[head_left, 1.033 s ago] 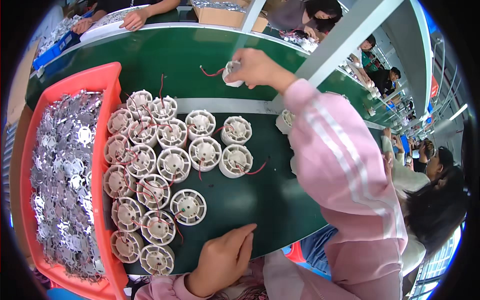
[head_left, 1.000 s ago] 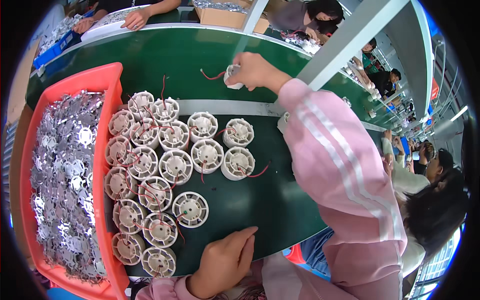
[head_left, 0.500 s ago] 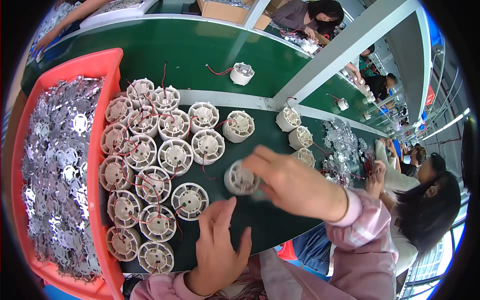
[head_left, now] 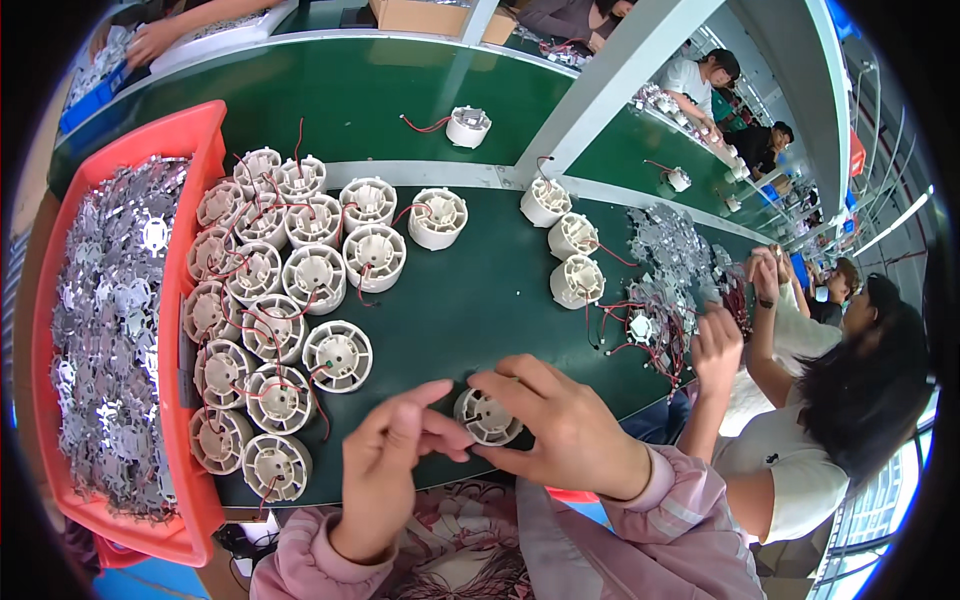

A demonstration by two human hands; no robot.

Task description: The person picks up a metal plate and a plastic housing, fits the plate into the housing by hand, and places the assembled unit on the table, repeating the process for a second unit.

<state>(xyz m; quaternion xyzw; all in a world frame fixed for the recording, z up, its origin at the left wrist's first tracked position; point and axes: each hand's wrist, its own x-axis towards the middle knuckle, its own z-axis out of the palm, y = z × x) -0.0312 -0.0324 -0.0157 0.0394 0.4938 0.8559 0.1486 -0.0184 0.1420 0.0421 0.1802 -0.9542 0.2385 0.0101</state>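
Note:
Close to the table's near edge, a white round plastic housing (head_left: pixel 489 416) with a spoked inside sits between my two hands. My right hand (head_left: pixel 575 428) grips it from the right, thumb and fingers curled about its rim. My left hand (head_left: pixel 385 468) is at its left side, fingers stretched toward the rim and seemingly touching or almost touching it; nothing shows in this palm. Left of my hands stand several like housings (head_left: pixel 338 356) with thin red and black wires, grouped in rough rows. Three more housings (head_left: pixel 577 281) form a line further right.
A red bin (head_left: pixel 202 330) full of flat silver metal pieces (head_left: pixel 110 340) stands at the left. Metal plates (head_left: pixel 668 245) and a heap of wired parts (head_left: pixel 650 335) lie at the right, beside a co-worker's hand (head_left: pixel 717 345). A grey post (head_left: pixel 610 90) rises behind the table.
My right hand has brought the housing nearer to me. My left hand has turned, its fingers now pointing right at the rim. The whole view has shifted somewhat, and the co-worker's arms have moved.

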